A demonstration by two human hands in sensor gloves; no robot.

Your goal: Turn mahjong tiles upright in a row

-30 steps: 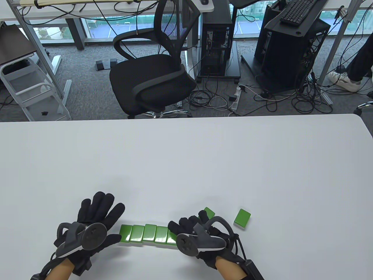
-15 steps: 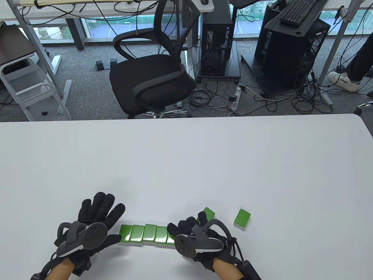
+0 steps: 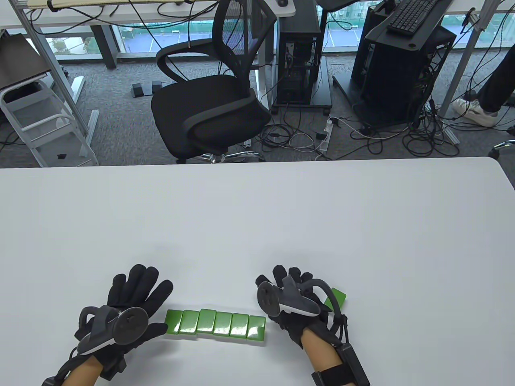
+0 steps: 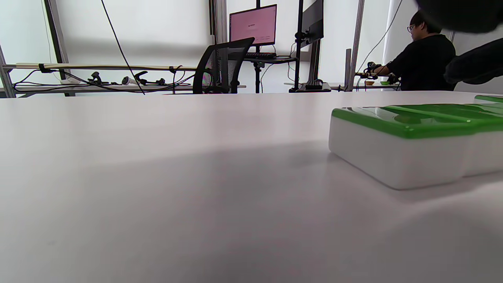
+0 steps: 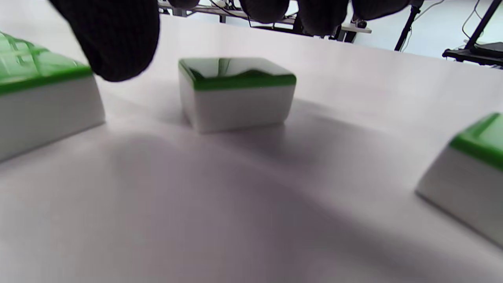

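— Moved since 0.5 s ago?
— Right hand left the row: 6 tiles flat on the surface. Both hands spread, holding nothing; left hand at the row's end.
— Handling?
— Probably hard, glossy, slippery; I'd pinch the white sides.

A row of six tiles lies flat on the table near its front edge, each tile touching the next, running left to right. The left hand rests on the table at the row's left end, fingers spread, thumb beside the first tile. The right hand sits just right of and slightly behind the row's right end. A loose tile lies under the right hand's fingers; another tile lies to that hand's right, partly covered by it. An office chair stands behind the table.
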